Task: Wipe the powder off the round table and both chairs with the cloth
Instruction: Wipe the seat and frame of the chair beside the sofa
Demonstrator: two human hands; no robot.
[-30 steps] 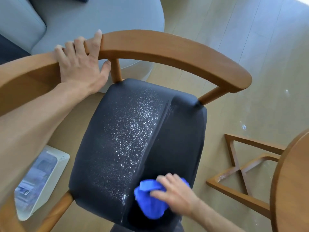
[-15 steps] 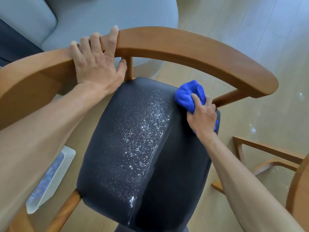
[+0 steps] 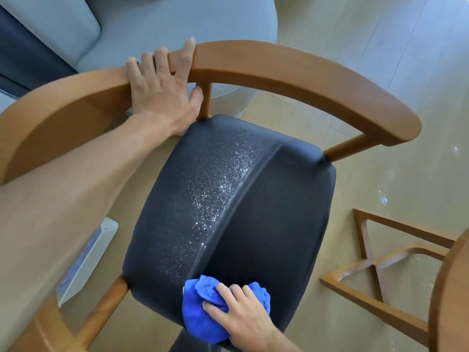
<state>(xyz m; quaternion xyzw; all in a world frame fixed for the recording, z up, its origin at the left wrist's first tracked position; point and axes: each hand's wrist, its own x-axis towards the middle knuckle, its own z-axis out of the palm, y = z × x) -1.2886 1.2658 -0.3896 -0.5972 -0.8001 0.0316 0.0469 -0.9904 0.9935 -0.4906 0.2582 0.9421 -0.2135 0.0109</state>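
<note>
Right now your chair (image 3: 253, 105) fills the view, its curved wooden back rail arching from 9 o'clock over the top to 3 o'clock. The black seat cushion (image 3: 266, 204) runs long from 1 o'clock down to 7 o'clock. A wiped edge follows that same line: the powder (image 3: 218, 189) lies on the left half as white specks, thickest just beside that edge, and the right half looks dark and clean.

Your right hand (image 3: 243, 316) is at 6 o'clock, on the near end of the cushion. Its fingers are curled over the bunched blue cloth (image 3: 203, 311) and press it against the seat, right at the lower end of the wiped edge. The cloth bulges out to the left of your fingers and a little past them on the right.

Your left hand (image 3: 162, 90) is at 11 o'clock, holding the back rail: fingers hooked over the top of the wood, thumb spread toward the thin upright post beneath.

Below the chair is a pale wood floor (image 3: 380, 59). A grey sofa (image 3: 152, 24) sits at 12 o'clock behind the rail. A white boxy device (image 3: 86, 260) stands on the floor at 8 o'clock. At 4 o'clock you see a wooden cross-braced base (image 3: 375, 273), and the round edge of the table (image 3: 449, 288) comes in at the right margin.
</note>
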